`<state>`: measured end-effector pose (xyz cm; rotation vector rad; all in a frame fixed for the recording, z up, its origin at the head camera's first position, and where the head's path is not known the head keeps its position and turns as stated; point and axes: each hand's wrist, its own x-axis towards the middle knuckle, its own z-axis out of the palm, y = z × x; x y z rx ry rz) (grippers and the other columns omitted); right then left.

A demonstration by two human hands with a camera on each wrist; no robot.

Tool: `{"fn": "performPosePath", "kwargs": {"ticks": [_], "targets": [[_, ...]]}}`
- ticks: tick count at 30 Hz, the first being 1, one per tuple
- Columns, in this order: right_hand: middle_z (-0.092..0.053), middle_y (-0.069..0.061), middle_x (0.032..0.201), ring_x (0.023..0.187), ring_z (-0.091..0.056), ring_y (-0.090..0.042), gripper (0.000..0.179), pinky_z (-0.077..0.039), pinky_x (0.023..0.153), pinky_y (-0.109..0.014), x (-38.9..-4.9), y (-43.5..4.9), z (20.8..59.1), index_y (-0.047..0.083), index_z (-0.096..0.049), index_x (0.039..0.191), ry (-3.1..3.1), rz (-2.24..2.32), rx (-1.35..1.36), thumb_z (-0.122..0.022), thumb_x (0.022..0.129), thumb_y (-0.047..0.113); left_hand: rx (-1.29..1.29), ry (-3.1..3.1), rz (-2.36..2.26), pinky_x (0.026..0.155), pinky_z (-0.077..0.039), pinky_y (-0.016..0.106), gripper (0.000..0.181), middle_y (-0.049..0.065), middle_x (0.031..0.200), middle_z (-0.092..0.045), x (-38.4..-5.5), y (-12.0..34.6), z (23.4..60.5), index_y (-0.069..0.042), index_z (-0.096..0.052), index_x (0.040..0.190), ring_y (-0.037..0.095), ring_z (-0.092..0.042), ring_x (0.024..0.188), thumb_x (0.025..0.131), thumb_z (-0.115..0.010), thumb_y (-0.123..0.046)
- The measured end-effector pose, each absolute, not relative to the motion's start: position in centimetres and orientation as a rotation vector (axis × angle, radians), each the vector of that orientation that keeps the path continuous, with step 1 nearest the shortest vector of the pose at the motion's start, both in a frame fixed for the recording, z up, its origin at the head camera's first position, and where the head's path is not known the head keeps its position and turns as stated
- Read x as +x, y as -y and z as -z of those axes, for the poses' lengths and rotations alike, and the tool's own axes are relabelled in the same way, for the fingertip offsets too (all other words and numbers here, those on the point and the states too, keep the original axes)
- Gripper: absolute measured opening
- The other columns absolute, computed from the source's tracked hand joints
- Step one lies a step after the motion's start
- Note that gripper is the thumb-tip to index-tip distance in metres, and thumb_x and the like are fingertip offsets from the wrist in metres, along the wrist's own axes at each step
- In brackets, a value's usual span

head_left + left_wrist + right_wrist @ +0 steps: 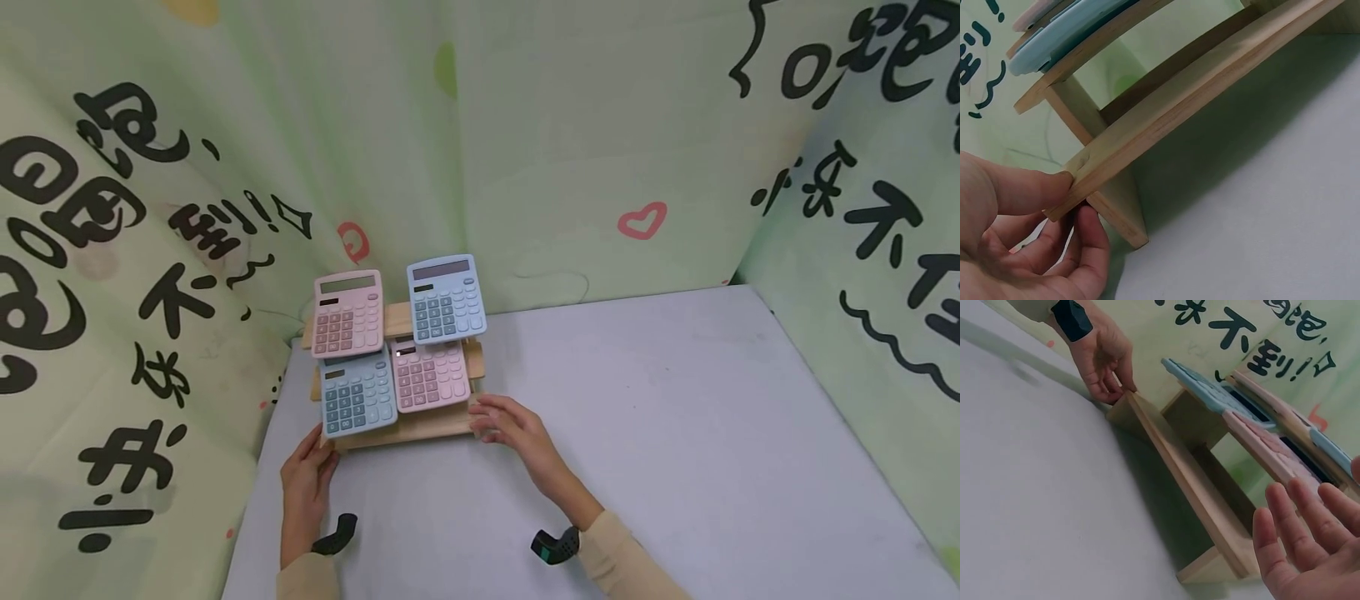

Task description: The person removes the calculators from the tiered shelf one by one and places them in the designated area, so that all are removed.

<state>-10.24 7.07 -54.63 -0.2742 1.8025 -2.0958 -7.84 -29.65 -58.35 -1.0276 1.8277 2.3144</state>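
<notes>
A stepped wooden rack point(420, 427) stands at the left of the table, bearing two rows of calculators. In the upper row are a pink calculator point(348, 313) and a light blue calculator point(447, 300). Below them lean a blue calculator point(358, 395) and a pink calculator point(431, 377). My left hand point(1029, 231) pinches the left end of the bare lowest board point(1166, 115), thumb on top and fingers curled underneath. Beside the rack's right end, my right hand point(513, 429) has loosely extended fingers and holds nothing; whether it touches the wood cannot be told.
The white table point(637, 417) reaches far to the right of the rack. Behind it hangs a pale green curtain point(540, 167) with printed black characters and hearts, and more of it stands at both sides. Each wrist wears a black strap device point(557, 547).
</notes>
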Motion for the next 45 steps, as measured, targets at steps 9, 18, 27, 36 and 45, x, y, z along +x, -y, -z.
{"fn": "performPosePath", "kwargs": {"ticks": [9, 18, 27, 36, 45], "targets": [[-0.061, -0.022, 0.145, 0.127, -0.065, -0.034, 0.045, -0.056, 0.106, -0.050, -11.0, -5.7, 54.4, 0.005, -0.055, 0.147, -1.794, 2.115, -0.063, -0.053, 0.110, 0.031, -0.995, -1.815, -2.323, 0.105, -0.050, 0.015, 0.059, 0.007, 0.173, -0.028, -8.0, 29.6, 58.1, -0.011, -0.031, 0.165, 0.006, -0.050, 0.134, 0.109, -0.049, -0.006], [-0.059, -0.024, 0.147, 0.128, -0.064, -0.038, 0.047, -0.057, 0.104, -0.047, -11.6, -4.9, 54.3, -0.001, -0.053, 0.147, -1.777, 2.114, 0.087, -0.053, 0.109, 0.027, -0.996, -1.819, -2.304, 0.119, -0.041, 0.025, 0.057, 0.007, 0.173, -0.027, -8.1, 29.6, 58.1, -0.011, -0.030, 0.165, 0.011, -0.046, 0.142, 0.110, -0.047, -0.007], [-0.041, -0.027, 0.161, 0.148, -0.045, -0.042, 0.058, -0.045, 0.119, -0.048, -13.4, -4.7, 54.8, -0.005, -0.032, 0.159, -1.383, 2.184, 0.136, -0.044, 0.112, 0.026, -1.022, -1.798, -2.329, 0.120, -0.041, 0.026, 0.058, 0.007, 0.173, -0.028, -8.3, 29.6, 58.2, -0.010, -0.032, 0.164, 0.008, -0.048, 0.138, 0.109, -0.049, -0.004], [-0.033, -0.028, 0.165, 0.152, -0.038, -0.044, 0.059, -0.039, 0.123, -0.051, -14.3, -4.2, 54.9, -0.002, -0.026, 0.162, -1.206, 2.182, 0.135, -0.040, 0.114, 0.030, -1.016, -1.795, -2.340, 0.114, -0.045, 0.021, 0.060, 0.007, 0.173, -0.029, -8.4, 29.6, 58.0, -0.010, -0.033, 0.164, 0.001, -0.054, 0.127, 0.107, -0.050, 0.000], [-0.044, -0.027, 0.159, 0.149, -0.044, -0.042, 0.052, -0.045, 0.119, -0.048, -14.5, -3.7, 54.5, -0.001, -0.036, 0.158, -1.210, 2.192, 0.138, -0.039, 0.114, 0.027, -1.058, -1.774, -2.363, 0.119, -0.043, 0.026, 0.058, 0.008, 0.172, -0.031, -8.6, 29.4, 57.9, -0.009, -0.036, 0.162, 0.007, -0.054, 0.132, 0.107, -0.050, 0.001]]}}
